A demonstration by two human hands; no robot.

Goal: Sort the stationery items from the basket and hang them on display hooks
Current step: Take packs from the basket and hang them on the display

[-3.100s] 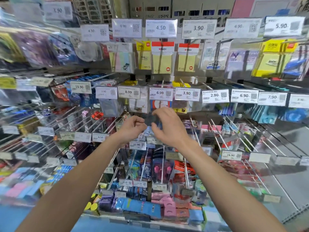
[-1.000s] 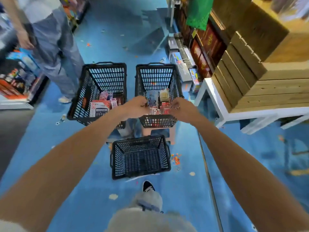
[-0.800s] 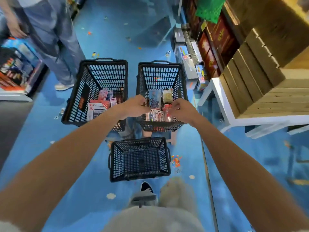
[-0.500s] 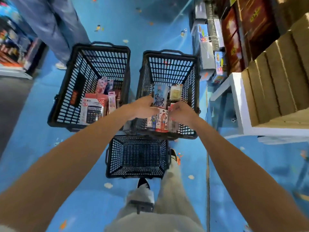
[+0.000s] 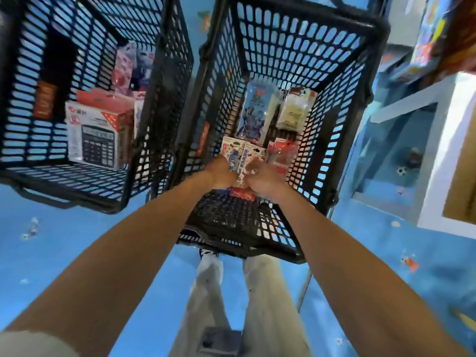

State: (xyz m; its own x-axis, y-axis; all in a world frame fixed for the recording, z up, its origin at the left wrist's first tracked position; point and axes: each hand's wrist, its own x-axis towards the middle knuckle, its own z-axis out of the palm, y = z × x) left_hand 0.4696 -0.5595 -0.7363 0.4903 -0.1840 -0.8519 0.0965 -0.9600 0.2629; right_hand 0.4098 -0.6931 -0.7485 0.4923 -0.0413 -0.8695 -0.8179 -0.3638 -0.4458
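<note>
Two black mesh baskets stand side by side on the blue floor. Both my hands reach into the right basket (image 5: 360,24), which holds several stationery packs. My left hand (image 5: 221,173) and my right hand (image 5: 265,182) have their fingers curled on white cartoon-print packs (image 5: 243,157) at the near end; the view is blurred there. Behind them lie a blue pack (image 5: 253,112), a cream pack (image 5: 294,111) and a red pack (image 5: 279,153). The left basket (image 5: 31,63) holds a boxed calculator (image 5: 96,135) and pink packs (image 5: 123,70).
A white table frame (image 5: 448,155) stands right of the baskets, with coloured boxes (image 5: 430,32) beyond it. My legs in light trousers (image 5: 268,300) are below the right basket. Blue floor (image 5: 77,233) lies all around.
I turned from the hook wall to the baskets and bent down close over them. Both hands went from the rim deep into the right basket and closed on the cartoon-print packs.
</note>
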